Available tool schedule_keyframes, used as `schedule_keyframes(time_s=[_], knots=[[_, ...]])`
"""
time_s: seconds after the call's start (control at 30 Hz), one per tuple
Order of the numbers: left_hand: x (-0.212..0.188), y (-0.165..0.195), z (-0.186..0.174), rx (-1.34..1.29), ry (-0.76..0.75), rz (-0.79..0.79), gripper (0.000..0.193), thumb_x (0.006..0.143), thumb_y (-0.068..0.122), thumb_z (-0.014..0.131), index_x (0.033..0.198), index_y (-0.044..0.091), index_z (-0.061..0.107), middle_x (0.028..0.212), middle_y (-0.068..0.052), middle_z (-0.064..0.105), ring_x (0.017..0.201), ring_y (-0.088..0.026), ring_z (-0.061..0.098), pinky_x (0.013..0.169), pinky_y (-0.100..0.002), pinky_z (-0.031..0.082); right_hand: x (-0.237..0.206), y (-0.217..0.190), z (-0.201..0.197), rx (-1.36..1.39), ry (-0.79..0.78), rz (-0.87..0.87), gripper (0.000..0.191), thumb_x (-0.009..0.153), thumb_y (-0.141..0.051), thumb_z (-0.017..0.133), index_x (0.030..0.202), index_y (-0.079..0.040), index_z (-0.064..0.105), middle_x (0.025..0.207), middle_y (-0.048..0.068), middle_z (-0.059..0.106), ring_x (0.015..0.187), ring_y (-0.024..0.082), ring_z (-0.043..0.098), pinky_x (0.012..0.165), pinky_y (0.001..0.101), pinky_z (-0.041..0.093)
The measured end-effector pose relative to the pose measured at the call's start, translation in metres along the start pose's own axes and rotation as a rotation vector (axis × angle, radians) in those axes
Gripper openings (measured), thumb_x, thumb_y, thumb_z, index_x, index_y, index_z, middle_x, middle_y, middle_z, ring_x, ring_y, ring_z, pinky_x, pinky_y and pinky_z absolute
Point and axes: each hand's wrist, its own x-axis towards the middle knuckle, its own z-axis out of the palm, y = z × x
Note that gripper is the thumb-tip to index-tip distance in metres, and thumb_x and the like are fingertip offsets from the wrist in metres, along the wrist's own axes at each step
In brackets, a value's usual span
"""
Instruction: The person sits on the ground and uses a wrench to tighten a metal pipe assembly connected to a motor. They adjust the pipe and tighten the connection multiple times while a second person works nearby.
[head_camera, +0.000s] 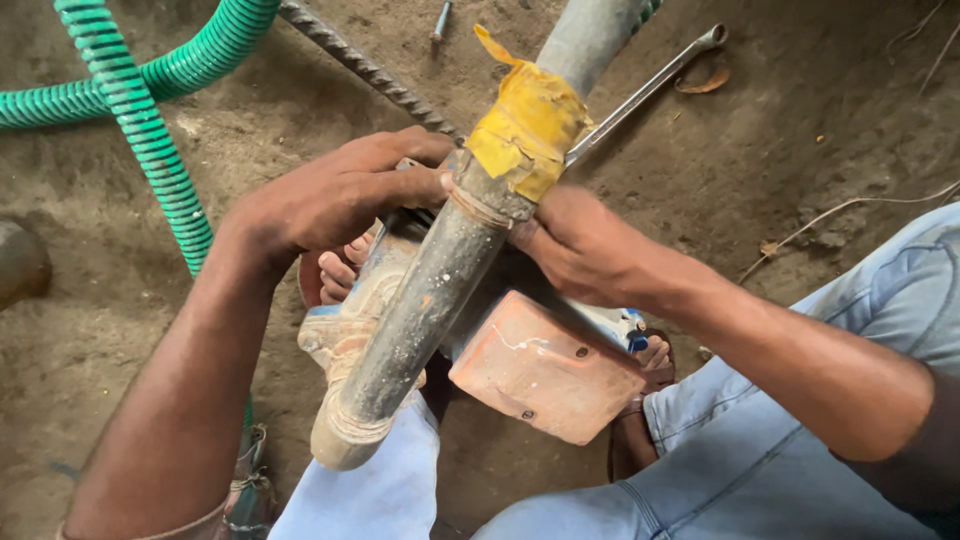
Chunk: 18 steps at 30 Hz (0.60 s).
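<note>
Brown dirt ground (800, 130) fills the view, dusty and bare, and I look down at it from the head camera. I see a grey pipe (425, 300) that runs from near my knees up and away. Yellow tape (528, 125) is wrapped around it where it meets a wider, paler pipe (590, 35).

My left hand (340, 195) lies over the joint from the left, with the fingers curled against the pipe just below the tape. My right hand (580, 245) presses on the other side of that joint, its fingers tucked under. Both hands close on the pipe there.

I think the taping is mostly done, since the tape already goes around, but one loose end sticks up at the top. The joint itself may yet need work.

Under the pipe sits a dirty machine with an orange box (545, 370) on it. A long metal wrench (645, 90) lies on the dirt behind, untouched. A green ribbed hose (140, 120) curls on the left, and a twisted steel bar (365, 65) lies near it.

I cannot see my right fingertips, and I cannot tell if they hold some small part. The machine is mostly hidden by the pipe and my hands.
</note>
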Motion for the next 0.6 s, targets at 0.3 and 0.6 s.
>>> schedule_keyframes(time_s=[0.3,0.6], knots=[[0.006,0.03,-0.011,-0.169,0.009,-0.083,0.04,0.099,0.032,0.061,0.123,0.002,0.071,0.123,-0.012,0.071,0.116,-0.022,0.064,0.101,-0.034,0.048,0.003,-0.004,-0.005,-0.232,0.049,-0.033,0.024,0.107,-0.017,0.051,0.123,-0.006,0.065,0.111,0.019,0.071,0.102,0.041,0.066,0.087,0.047,0.054],[0.008,0.052,-0.023,-0.265,0.015,-0.26,0.05,0.091,0.042,0.067,0.12,0.003,0.075,0.11,-0.007,0.079,0.102,-0.014,0.069,0.091,-0.031,0.052,0.013,-0.006,-0.01,-0.063,-0.018,-0.108,0.028,0.106,-0.015,0.049,0.128,-0.004,0.062,0.113,0.016,0.068,0.103,0.034,0.064,0.093,0.0428,0.053]])
